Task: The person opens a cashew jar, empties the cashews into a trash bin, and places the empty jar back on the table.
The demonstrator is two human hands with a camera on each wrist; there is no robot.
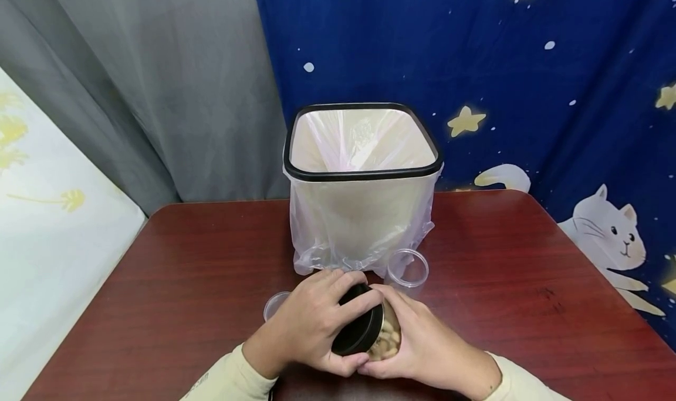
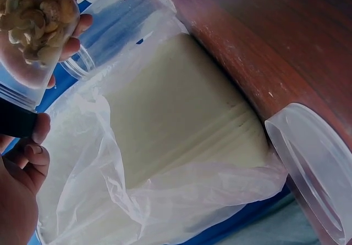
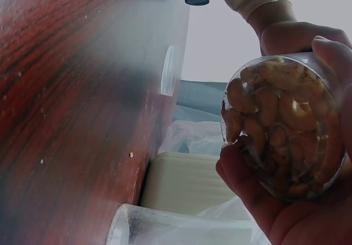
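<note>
A clear jar of cashews is held tilted above the near part of the table, its black lid at the mouth end and facing left. My left hand grips the lid from above, fingers over its top and thumb along the lower edge. Around the jar's body curls my right hand. The right wrist view shows the jar's round base with the nuts pressed against it. In the left wrist view, left fingertips touch the lid's rim. Whether the lid is loose or tight cannot be told.
Behind the hands stands a bin with a black rim and a pinkish plastic liner. An open clear jar stands in front of its right side. A clear round container is partly hidden by the left hand. All rest on a reddish table.
</note>
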